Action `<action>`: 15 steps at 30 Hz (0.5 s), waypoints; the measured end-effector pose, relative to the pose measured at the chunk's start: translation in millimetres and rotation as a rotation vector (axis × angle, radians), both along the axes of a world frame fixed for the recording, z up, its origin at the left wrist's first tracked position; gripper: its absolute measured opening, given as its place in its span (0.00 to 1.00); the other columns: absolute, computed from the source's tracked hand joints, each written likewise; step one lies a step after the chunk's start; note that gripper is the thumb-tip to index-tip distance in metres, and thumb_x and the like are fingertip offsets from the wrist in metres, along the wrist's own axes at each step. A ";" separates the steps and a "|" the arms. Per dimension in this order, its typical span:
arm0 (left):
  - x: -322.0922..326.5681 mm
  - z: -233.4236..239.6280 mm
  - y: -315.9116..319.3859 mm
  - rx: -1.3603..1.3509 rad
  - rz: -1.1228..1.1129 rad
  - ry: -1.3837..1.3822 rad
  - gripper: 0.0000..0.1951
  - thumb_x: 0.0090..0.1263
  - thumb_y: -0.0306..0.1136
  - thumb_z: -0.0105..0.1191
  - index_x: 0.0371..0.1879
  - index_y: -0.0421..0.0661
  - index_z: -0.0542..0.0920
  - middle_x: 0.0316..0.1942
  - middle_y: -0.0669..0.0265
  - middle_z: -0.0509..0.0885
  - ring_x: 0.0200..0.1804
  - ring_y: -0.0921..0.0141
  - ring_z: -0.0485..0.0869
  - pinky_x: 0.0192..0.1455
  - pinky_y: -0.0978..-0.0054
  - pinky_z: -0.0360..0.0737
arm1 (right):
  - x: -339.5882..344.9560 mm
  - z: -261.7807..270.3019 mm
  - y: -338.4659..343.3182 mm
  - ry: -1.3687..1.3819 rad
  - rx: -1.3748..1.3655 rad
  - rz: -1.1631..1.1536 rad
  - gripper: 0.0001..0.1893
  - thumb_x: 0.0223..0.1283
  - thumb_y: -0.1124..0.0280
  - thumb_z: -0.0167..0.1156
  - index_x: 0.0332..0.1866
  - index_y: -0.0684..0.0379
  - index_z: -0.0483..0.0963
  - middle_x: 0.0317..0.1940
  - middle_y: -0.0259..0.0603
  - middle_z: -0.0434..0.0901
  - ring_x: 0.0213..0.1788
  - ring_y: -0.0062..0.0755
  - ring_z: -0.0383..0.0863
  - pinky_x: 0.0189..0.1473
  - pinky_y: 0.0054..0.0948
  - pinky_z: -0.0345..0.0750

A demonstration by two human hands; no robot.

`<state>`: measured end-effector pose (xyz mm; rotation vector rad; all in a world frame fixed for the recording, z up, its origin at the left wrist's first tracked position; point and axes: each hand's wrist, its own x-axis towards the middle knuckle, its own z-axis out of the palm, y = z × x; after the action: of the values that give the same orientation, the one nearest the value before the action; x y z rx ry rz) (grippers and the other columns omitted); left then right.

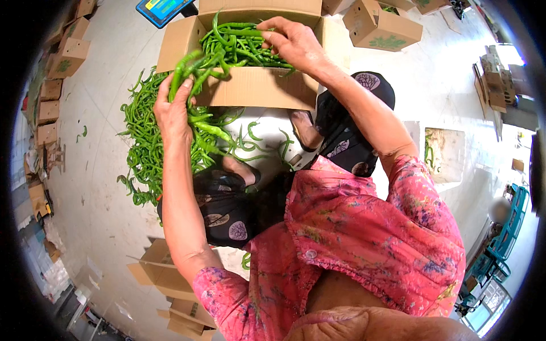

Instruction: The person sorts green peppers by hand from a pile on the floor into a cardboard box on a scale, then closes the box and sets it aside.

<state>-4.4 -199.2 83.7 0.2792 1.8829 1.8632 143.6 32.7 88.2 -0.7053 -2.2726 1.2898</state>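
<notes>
Before me stands a cardboard box (260,87) with its flaps folded out, filled with long green chili peppers (245,53). My left hand (174,102) grips a bunch of green peppers (182,74) over the box's near left corner; some of these look blurred. Over the right part of the box is my right hand (294,44), its thumb and fingers closed on a green pepper (241,32) that lies across the others. A large heap of loose peppers (143,140) spreads over the floor at the left, partly hidden behind my left forearm.
A digital scale display (164,10) stands beyond the box's left flap. Open cardboard boxes (164,270) lie at the lower left, with another carton (381,25) at the upper right. Stray peppers (254,132) lie between my feet. A white foam box (445,155) stands at right.
</notes>
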 end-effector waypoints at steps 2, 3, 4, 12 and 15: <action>-3.0 -9.5 -1.2 0.069 0.035 -0.070 0.21 0.65 0.28 0.67 0.57 0.44 0.80 0.40 0.67 0.86 0.31 0.77 0.78 0.31 0.81 0.76 | -0.7 -6.8 2.8 -0.149 0.305 0.066 0.16 0.68 0.65 0.57 0.58 0.58 0.77 0.41 0.48 0.86 0.41 0.42 0.86 0.47 0.37 0.81; -4.4 -13.2 -0.4 0.119 0.035 -0.105 0.21 0.65 0.27 0.67 0.57 0.44 0.80 0.40 0.67 0.86 0.30 0.77 0.79 0.31 0.81 0.76 | -0.7 -16.2 2.4 -0.158 0.442 0.072 0.16 0.67 0.65 0.57 0.57 0.57 0.77 0.43 0.51 0.85 0.45 0.49 0.86 0.51 0.42 0.80; -6.5 -13.9 -0.1 0.143 0.011 -0.116 0.20 0.66 0.27 0.66 0.57 0.43 0.79 0.40 0.67 0.86 0.31 0.77 0.79 0.31 0.81 0.76 | -4.3 -28.2 7.0 -0.156 0.451 0.083 0.15 0.66 0.67 0.56 0.56 0.58 0.77 0.46 0.53 0.84 0.51 0.54 0.82 0.56 0.45 0.77; 4.9 -15.8 7.9 0.156 -0.032 -0.170 0.16 0.67 0.27 0.64 0.53 0.44 0.81 0.40 0.68 0.87 0.30 0.78 0.77 0.30 0.82 0.75 | -26.4 -56.8 -12.1 -0.352 0.280 0.302 0.29 0.59 0.47 0.65 0.59 0.56 0.77 0.51 0.51 0.83 0.54 0.47 0.83 0.59 0.42 0.78; 10.0 -10.4 8.9 0.165 -0.049 -0.193 0.15 0.68 0.27 0.64 0.53 0.44 0.81 0.39 0.68 0.86 0.30 0.79 0.77 0.31 0.82 0.74 | -37.2 -65.9 -34.8 -0.250 -0.044 0.292 0.26 0.60 0.48 0.65 0.53 0.59 0.79 0.39 0.45 0.87 0.42 0.41 0.87 0.50 0.38 0.81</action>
<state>5.5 -190.3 73.2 0.1895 1.5854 1.9411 106.4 -2.2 22.3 -0.5926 -2.6346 1.4558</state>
